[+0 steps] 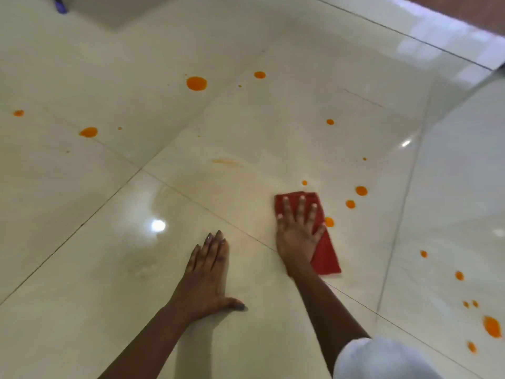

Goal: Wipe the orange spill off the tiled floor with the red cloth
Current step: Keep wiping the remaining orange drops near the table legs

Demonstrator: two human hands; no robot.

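Red cloth (325, 255): is lying folded flat on the floor, right of centre, as a strip running from far to near. Its far half is sitting under the right hand and its near right corner is showing bare.

Right hand (297, 231): is pressing down on the cloth with the palm flat, the fingers straight and spread, gripping nothing.

Nearest drop (329, 222): is touching the cloth's right edge, just beside the little finger.

Orange spill (196, 83): is lying scattered as round drops over several tiles. The biggest is sitting far and left of centre, smaller ones are trailing to the far left, a cluster is lying just right of the cloth, and more are running toward the near right corner.

Faint streak (224, 161): is showing pale orange on the tile beyond the cloth and to its left.

Left hand (207, 277): is resting flat on a bare tile, left of the cloth and nearer, apart from the right hand, with fingers straight and together and the thumb out to the right, holding nothing.

Tiled floor (82, 242): is shining, glossy and cream, with thin dark grout lines crossing it and a bright light reflecting left of the left hand.

White sleeve (382, 359): is showing at the near right edge, above the right forearm.

Purple object (60, 5): is showing blurred at the far left edge; what it is cannot be told.
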